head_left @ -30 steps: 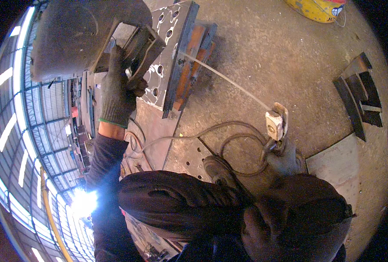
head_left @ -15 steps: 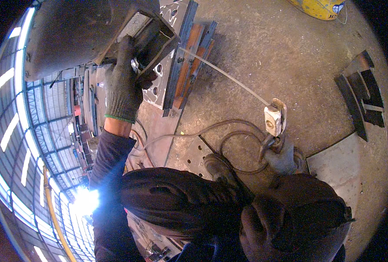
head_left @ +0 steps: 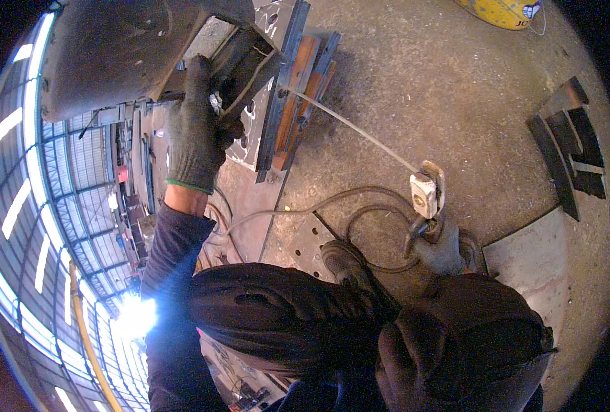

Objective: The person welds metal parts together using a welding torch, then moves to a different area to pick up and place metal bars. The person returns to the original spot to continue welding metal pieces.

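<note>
My left hand (head_left: 194,134), in a grey knit glove with a green cuff edge, is closed on a dark welding shield (head_left: 123,58) raised at the upper left. The shield's window frame (head_left: 253,65) faces me beside my fingers. Low on the right, my gloved right hand (head_left: 442,248) grips an electrode holder (head_left: 423,196) with a worn whitish head. A long, thin welding rod (head_left: 353,127) sticks out of its jaws toward the upper left. The rod's far end lies across the edge of the stacked steel pieces in this view; whether it touches them I cannot tell.
Steel bars (head_left: 298,103) and a plate with holes (head_left: 253,130) lie beyond the shield. A cable (head_left: 349,230) loops over the floor near my shoe (head_left: 343,261). Dark metal brackets (head_left: 569,144) rest at the right, a yellow container (head_left: 501,14) at the top.
My right hand and the electrode holder have shifted slightly left, and the rod's far end sits a little lower. My left hand and the shield have hardly moved.
</note>
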{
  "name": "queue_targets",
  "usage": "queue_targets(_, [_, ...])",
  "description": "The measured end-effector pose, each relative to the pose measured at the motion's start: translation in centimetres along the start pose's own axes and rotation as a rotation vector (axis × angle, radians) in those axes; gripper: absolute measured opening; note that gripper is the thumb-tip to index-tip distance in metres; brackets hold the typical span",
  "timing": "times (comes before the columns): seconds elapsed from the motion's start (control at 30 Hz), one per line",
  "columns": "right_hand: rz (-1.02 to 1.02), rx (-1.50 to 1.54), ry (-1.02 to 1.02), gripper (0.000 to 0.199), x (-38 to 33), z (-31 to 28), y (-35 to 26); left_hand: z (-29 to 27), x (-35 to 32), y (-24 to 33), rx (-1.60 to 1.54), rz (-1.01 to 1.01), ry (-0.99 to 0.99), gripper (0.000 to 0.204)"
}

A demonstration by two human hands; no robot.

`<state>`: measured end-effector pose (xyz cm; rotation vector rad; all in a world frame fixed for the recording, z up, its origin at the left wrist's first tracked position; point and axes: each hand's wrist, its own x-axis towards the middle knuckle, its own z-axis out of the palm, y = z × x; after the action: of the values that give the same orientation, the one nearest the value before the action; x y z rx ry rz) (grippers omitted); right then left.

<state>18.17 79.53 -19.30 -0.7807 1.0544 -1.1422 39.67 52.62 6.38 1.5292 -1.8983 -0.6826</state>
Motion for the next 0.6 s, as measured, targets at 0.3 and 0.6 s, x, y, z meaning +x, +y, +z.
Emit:
queue_targets(0.3, [0.032, 0.061, -0.01, 0.027, 0.1, 0.2, 0.3, 0.5, -0.8, 0.7, 0.004, -0.055, -0.007, 0.065])
queue_targets(0.6, [0.013, 0.025, 0.013, 0.028, -0.1, 0.0, 2.1, 1.2, -0.8, -0.1, -0.007, -0.201, 0.008, 0.064])
